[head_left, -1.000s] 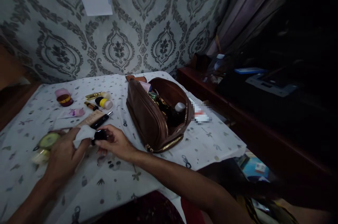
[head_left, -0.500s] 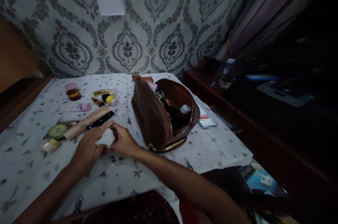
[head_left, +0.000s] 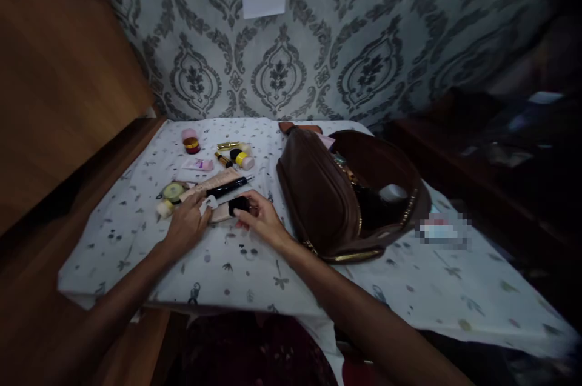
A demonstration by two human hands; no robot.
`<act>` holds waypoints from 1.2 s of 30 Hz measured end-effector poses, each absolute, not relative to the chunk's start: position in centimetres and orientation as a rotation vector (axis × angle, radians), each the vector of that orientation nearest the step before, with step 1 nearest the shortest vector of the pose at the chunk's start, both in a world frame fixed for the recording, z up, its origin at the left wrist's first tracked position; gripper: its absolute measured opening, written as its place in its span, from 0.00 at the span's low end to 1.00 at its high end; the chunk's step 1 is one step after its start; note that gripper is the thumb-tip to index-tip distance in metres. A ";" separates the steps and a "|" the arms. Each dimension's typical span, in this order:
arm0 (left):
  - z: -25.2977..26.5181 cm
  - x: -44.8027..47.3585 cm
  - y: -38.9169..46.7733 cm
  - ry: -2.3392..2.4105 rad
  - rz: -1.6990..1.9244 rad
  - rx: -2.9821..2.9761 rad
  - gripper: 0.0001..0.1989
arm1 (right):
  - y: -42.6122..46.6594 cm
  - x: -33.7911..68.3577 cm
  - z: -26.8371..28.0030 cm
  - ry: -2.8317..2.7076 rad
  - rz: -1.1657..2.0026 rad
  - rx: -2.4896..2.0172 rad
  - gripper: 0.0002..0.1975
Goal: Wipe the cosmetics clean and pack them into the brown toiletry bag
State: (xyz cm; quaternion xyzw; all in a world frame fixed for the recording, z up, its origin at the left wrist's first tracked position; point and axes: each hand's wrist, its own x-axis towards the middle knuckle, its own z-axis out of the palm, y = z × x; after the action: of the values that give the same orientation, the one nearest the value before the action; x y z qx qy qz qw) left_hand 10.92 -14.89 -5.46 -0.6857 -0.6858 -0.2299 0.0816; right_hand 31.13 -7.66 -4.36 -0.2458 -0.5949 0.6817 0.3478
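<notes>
My right hand (head_left: 264, 219) grips the black cap of a small beige bottle (head_left: 220, 212), which looks like liquid foundation and lies nearly level over the cloth. Between the fingers of my left hand (head_left: 187, 220) is a small white tissue (head_left: 208, 204), close to the bottle's beige end. Whether the tissue touches the bottle I cannot tell. Just beyond my hands lie a black pen-like stick (head_left: 228, 186) and a beige tube (head_left: 213, 182). A round green compact (head_left: 173, 192) and a small cream-coloured jar (head_left: 164, 209) are beside my left hand.
An unzipped brown bag (head_left: 316, 192) with items inside stands right of my hands. Farther back are a dark red jar (head_left: 191, 145), a pink-capped tube (head_left: 199, 165), a yellow-banded bottle (head_left: 243, 159) and gold tubes (head_left: 227, 146). A wooden panel (head_left: 68, 65) rises at left.
My view has swung left. My hands, formerly close together around the white tissue, are now farther apart, and the black-capped bottle shows in my right hand.
</notes>
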 end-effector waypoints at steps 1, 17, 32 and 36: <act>-5.6 10.9 -15.0 -2.039 -0.687 -2.037 0.22 | -7.6 31.2 -4.3 -1.540 1.771 -0.642 0.17; -4.7 13.6 -16.2 -1.733 -0.489 -2.209 0.28 | -7.7 31.4 -4.1 -1.558 1.748 -0.573 0.17; -3.4 8.1 -19.1 -1.817 -0.534 -2.531 0.33 | -7.6 31.1 -4.0 -1.509 1.813 -0.578 0.19; -1.4 8.4 -18.7 -1.885 -0.690 -2.466 0.34 | -7.6 31.0 -4.0 -1.513 1.785 -0.560 0.24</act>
State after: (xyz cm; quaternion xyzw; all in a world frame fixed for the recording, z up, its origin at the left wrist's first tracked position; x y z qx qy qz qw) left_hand 8.43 -18.67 -1.35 -0.7754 -0.5927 -0.2169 -0.0188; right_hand 31.04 -7.64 -4.04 -0.2173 -0.5869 0.6921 0.3596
